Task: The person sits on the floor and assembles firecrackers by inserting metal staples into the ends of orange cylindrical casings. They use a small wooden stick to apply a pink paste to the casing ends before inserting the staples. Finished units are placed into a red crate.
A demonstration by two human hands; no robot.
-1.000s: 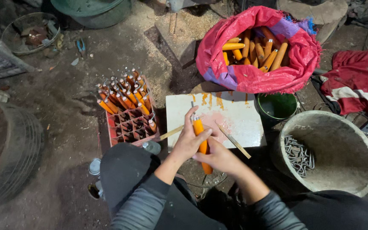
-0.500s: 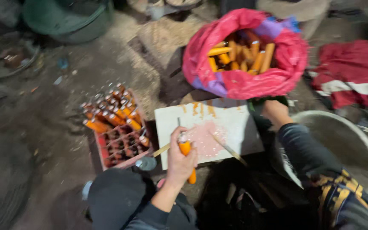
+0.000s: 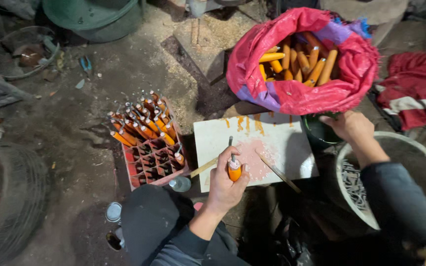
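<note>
Left hand: Your left hand (image 3: 225, 184) is shut around one orange-handled tool (image 3: 233, 167). Your fingers (image 3: 221, 165) wrap the handle, and its thin metal tip points up, away from you.
Right hand: Your right hand (image 3: 351, 125) has let go of that tool. A moment ago both hands were on it. Now this hand is out to the right, at the rim of a small dark green pot (image 3: 316, 133). It looks loosely curled with nothing in it, but you cannot see the fingertips well.
The tool: It is held just over the white board (image 3: 282, 143), above the pink stain (image 3: 252, 157) that lies right past your left fingers.
Sticks: Two thin wooden sticks lie on the board, one (image 3: 204, 167) just left of your left fingers and one (image 3: 278, 171) just right of them.
Crate: A red crate (image 3: 151, 160) stands further left, half filled with the same tools standing up.
Bag: A pink bag (image 3: 297, 91) of plain orange handles (image 3: 297, 59) sits beyond the board, near your right hand.
Bucket: A grey bucket (image 3: 341, 167) with metal pieces (image 3: 353, 180) inside is under your right arm.
What it means: One hand now holds the tool alone, and the other looks free to fetch something.
</note>
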